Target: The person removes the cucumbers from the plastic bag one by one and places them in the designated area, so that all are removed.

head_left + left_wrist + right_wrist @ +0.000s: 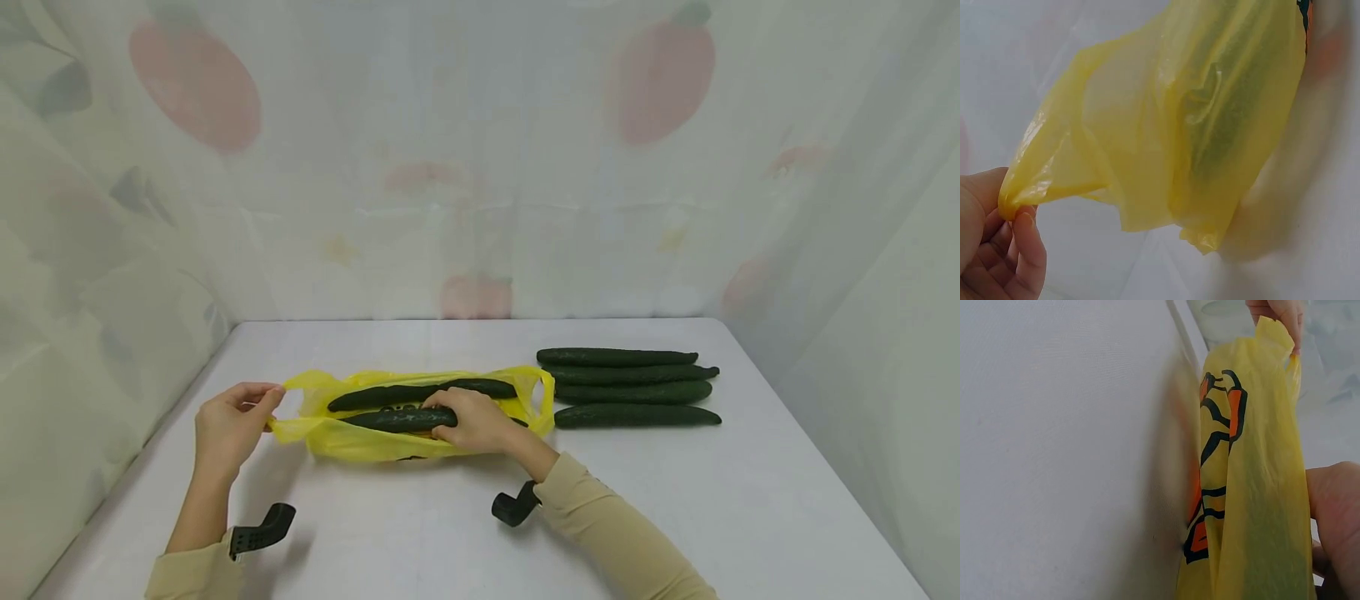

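Observation:
A yellow plastic bag (352, 442) lies on its side with its opening upward, showing dark green cucumbers inside. My left hand (228, 425) pinches the bag's handle at its left end; the left wrist view shows thumb and fingers on the yellow plastic (1054, 169). My right hand (476, 419) reaches into the opening and grips a cucumber (401, 420) near its right part. Behind it, another cucumber (397, 395) rests along the far side of the bag. In the right wrist view, the bag's printed side (1266, 462) hides most of what the right hand (1338, 519) holds.
Right of the bag, several cucumbers (630, 393) lie side by side on the white table (420, 533). The bag's right handle (543, 400) stands up close to their left ends. A patterned curtain (480, 167) encloses the back and sides.

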`<state>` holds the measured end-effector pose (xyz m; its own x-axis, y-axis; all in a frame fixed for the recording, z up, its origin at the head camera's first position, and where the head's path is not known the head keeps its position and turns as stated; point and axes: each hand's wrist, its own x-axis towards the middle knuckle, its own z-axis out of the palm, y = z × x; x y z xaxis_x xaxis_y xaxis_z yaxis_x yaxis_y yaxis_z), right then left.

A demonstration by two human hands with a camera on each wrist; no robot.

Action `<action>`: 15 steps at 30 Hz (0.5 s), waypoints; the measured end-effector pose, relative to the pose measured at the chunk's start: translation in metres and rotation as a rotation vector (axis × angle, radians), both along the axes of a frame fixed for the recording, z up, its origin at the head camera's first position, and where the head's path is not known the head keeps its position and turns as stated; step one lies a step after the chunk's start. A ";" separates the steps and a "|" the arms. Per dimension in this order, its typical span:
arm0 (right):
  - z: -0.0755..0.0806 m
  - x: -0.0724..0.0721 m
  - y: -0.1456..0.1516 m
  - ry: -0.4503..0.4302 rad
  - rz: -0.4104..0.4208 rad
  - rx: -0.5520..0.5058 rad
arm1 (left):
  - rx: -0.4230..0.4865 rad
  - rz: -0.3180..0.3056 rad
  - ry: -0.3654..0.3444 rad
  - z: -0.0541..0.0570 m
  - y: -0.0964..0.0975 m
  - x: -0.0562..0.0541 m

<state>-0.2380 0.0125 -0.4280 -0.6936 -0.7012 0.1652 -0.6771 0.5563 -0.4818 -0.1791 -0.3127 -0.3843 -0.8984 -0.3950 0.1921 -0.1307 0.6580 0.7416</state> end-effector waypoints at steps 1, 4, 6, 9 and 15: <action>0.000 0.000 0.000 -0.002 -0.008 0.003 | -0.001 0.000 -0.002 0.000 0.000 0.000; 0.000 0.000 0.000 -0.009 -0.026 0.009 | 0.001 0.000 -0.003 0.001 0.000 0.000; -0.001 0.001 0.001 -0.014 -0.040 0.011 | 0.003 0.000 -0.002 0.002 0.000 0.000; -0.001 0.000 0.002 -0.018 -0.057 0.000 | 0.001 -0.003 -0.002 0.002 0.000 0.000; 0.004 -0.001 0.003 -0.002 -0.049 -0.057 | -0.005 0.003 -0.016 0.002 0.001 0.001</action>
<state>-0.2388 0.0155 -0.4240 -0.7274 -0.6555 0.2029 -0.6486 0.5604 -0.5150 -0.1783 -0.3117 -0.3823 -0.9004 -0.3964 0.1796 -0.1444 0.6614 0.7360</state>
